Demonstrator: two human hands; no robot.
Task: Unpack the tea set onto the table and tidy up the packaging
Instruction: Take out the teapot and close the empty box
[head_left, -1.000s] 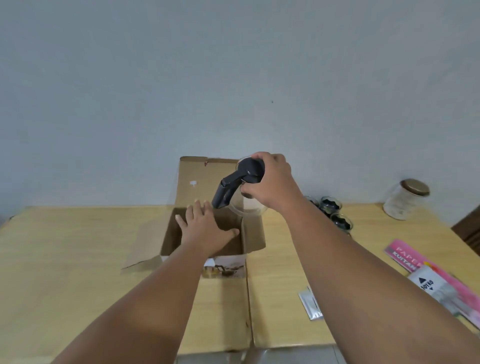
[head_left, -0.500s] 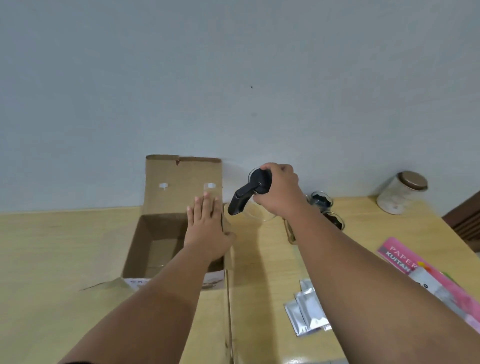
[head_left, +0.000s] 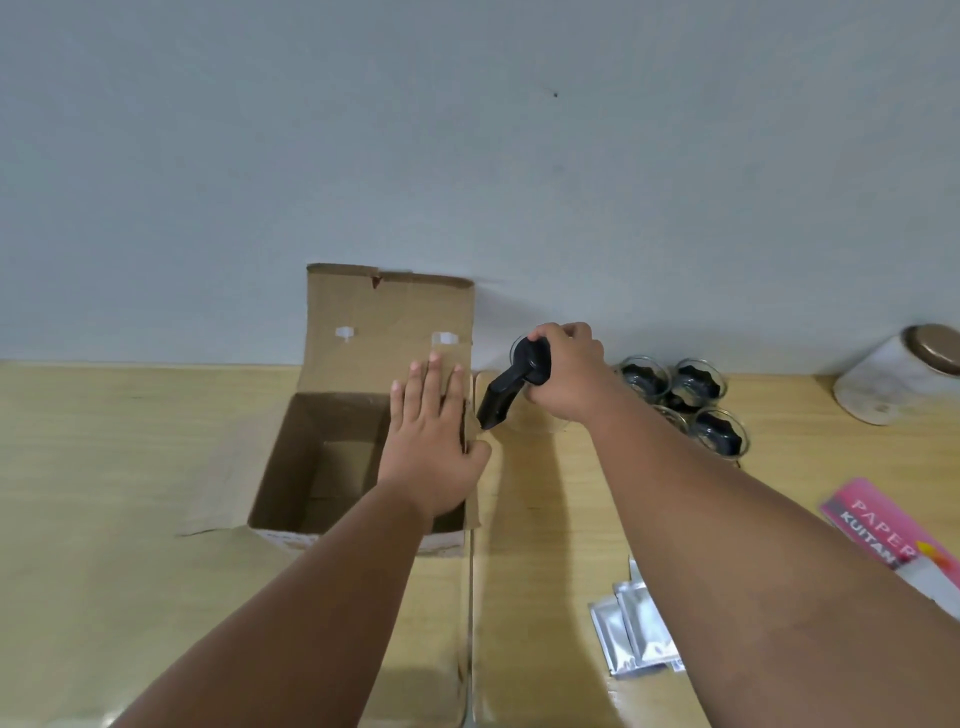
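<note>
An open brown cardboard box (head_left: 332, 452) stands on the wooden table (head_left: 104, 467), its back flap upright against the wall. My left hand (head_left: 431, 447) lies flat on the box's right wall, fingers spread. Just right of the box, my right hand (head_left: 563, 374) grips the top of a glass teapot (head_left: 511, 389) with a black lid and black handle, held low at the table surface. Several small glass cups with black inserts (head_left: 680, 400) cluster right of the teapot. The box interior looks dark and bare where visible.
A white jar with a brown lid (head_left: 898, 374) stands at the far right by the wall. A pink receipt book (head_left: 878, 525) lies near the right edge. Silver foil sachets (head_left: 631, 634) lie by my right forearm. A seam (head_left: 470, 597) splits the tabletop.
My right hand carried the teapot from above the box to the right and down beside it. My left hand stayed on the box's right wall. The camera view shifted.
</note>
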